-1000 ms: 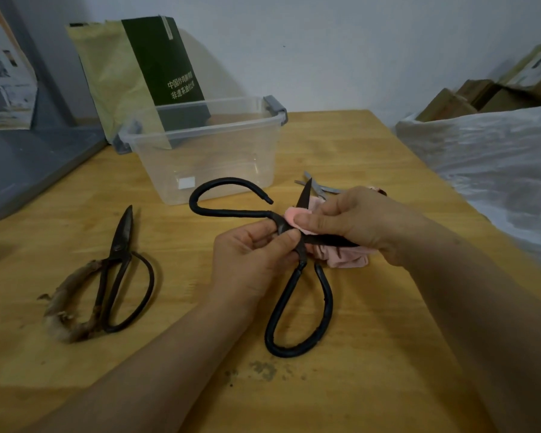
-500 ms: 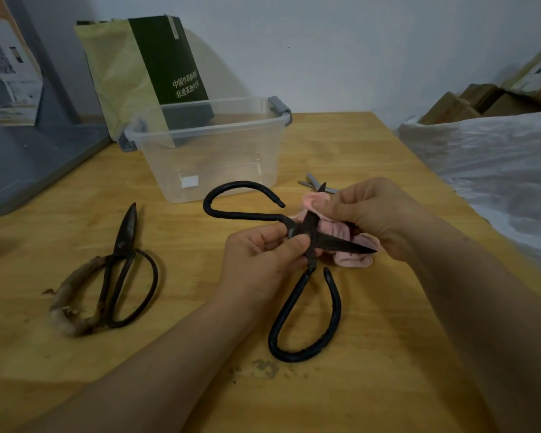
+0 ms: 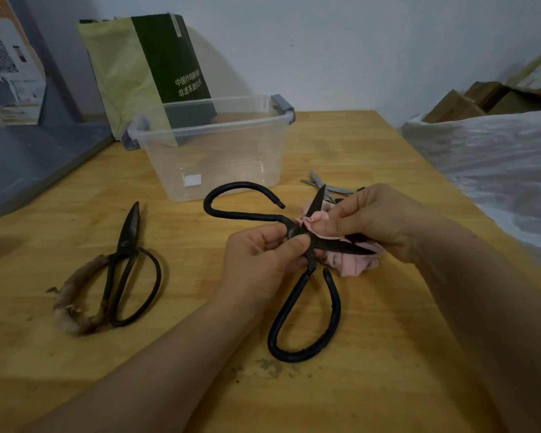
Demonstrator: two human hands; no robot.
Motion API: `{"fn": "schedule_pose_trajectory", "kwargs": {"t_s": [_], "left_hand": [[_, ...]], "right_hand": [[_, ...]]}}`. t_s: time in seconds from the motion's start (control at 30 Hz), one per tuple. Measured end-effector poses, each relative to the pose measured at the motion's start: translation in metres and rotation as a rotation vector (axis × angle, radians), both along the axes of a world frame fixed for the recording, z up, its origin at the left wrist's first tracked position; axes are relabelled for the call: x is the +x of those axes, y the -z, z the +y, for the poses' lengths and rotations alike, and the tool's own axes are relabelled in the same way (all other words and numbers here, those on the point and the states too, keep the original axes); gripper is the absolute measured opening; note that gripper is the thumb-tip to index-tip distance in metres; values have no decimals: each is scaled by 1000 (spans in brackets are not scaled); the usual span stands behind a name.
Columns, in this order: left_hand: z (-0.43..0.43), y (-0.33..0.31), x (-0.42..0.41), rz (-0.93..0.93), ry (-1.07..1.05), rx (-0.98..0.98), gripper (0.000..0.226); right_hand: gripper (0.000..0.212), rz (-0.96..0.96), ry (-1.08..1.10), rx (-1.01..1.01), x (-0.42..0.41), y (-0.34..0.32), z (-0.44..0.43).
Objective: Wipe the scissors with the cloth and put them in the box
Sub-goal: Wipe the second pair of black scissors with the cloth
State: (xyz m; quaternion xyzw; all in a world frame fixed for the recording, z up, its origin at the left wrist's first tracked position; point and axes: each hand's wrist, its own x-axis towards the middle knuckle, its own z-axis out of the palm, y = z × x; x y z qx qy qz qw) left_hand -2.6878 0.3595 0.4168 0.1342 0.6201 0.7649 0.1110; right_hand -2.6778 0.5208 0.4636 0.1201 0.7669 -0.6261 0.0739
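Wooden bench (image 3: 372, 354) against a pale wall; box (image 3: 213, 148) near its far edge; left hand (image 3: 260, 260) pinches open scissors (image 3: 303, 276), right hand (image 3: 375, 220) grips cloth (image 3: 353, 264).

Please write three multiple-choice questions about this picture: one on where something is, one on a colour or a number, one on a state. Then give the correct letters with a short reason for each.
1. Where do the rag-wrapped scissors lie?
A. In the box
B. On the table, left of the left hand
C. Under the cloth

2. What colour is the cloth?
A. Pink
B. Blue
C. White

3. How are the black scissors held?
A. Closed
B. Blades spread open
C. Lying untouched

Answers:
1 B: they rest on the wooden table, left of the left hand.
2 A: pink fabric shows under the right hand.
3 B: one blade points up, the other sideways, with the left hand's grip at the pivot; the clear box holds no scissors.
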Motion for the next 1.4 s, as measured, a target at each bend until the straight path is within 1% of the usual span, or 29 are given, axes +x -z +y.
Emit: {"fn": "schedule_pose_trajectory", "kwargs": {"t_s": [0.07, 0.13, 0.17, 0.27, 0.3, 0.33, 0.43, 0.47, 0.53, 0.6, 0.63, 0.73, 0.8, 0.83, 0.93, 0.97, 1.0, 1.07, 1.17, 1.23, 1.3, 1.33, 1.4], "left_hand": [[0, 0, 0, 8, 17, -7, 16], [1, -1, 3, 13, 27, -7, 17], [2, -2, 3, 16, 26, -6, 17], [1, -2, 3, 0, -2, 14, 16], [1, -2, 2, -7, -6, 18, 15], [0, -1, 1, -8, -3, 15, 15], [1, -1, 2, -1, 8, -3, 17], [2, -1, 3, -1, 6, -6, 18], [2, -1, 3, -10, -6, 6, 18], [1, -2, 2, -32, -24, 28, 17], [1, -2, 1, -37, -24, 28, 16], [1, -3, 3, -23, -1, 7, 15], [3, -4, 4, -17, 8, -2, 14], [3, -4, 4, -21, -1, 4, 14], [2, -5, 3, -60, -52, 47, 17], [2, -5, 2, -62, -53, 49, 18], [2, -5, 2, -54, -43, 41, 19], [2, -4, 3, -25, -15, 18, 18], [3, -4, 4, -5, 8, 9, 14], [3, -4, 4, -14, 4, 19, 14], [2, -4, 3, -29, -7, 34, 15], [1, -4, 3, -29, -5, 34, 16], [1, -4, 3, -8, 16, 23, 16]], "right_hand": [[20, 27, 113, -132, -3, 2, -1], [21, 69, 198, -183, -7, 3, 3], [22, 69, 185, -158, -8, 3, 5], [29, 6, 23, 5, -2, 1, 2], [31, 2, 11, 33, -2, 1, 1], [30, 1, 27, 17, -2, 2, -1], [23, 43, 183, -167, -8, 3, -1], [22, 53, 207, -183, -10, 3, 1], [24, 0, 139, -155, -8, 1, 1], [31, -45, 43, -125, -4, 0, -1], [32, -44, 38, -130, -4, 1, -1], [24, 20, 165, -225, -11, 5, -1], [34, 65, 224, -225, -17, 7, 3], [37, 53, 193, -204, -17, 7, 3], [43, -3, -7, -129, -8, 3, -3], [44, 1, -32, -124, -7, 3, -3], [44, 16, -22, -138, -8, 4, -3], [40, 55, 67, -184, -14, 6, -1], [30, 113, 205, -120, -22, 8, 6], [31, 90, 132, -88, -18, 6, 8], [43, 30, 2, -107, -11, 4, 5], [46, 17, -16, -124, -9, 4, 3], [42, 39, 63, -188, -13, 7, 4]]}}
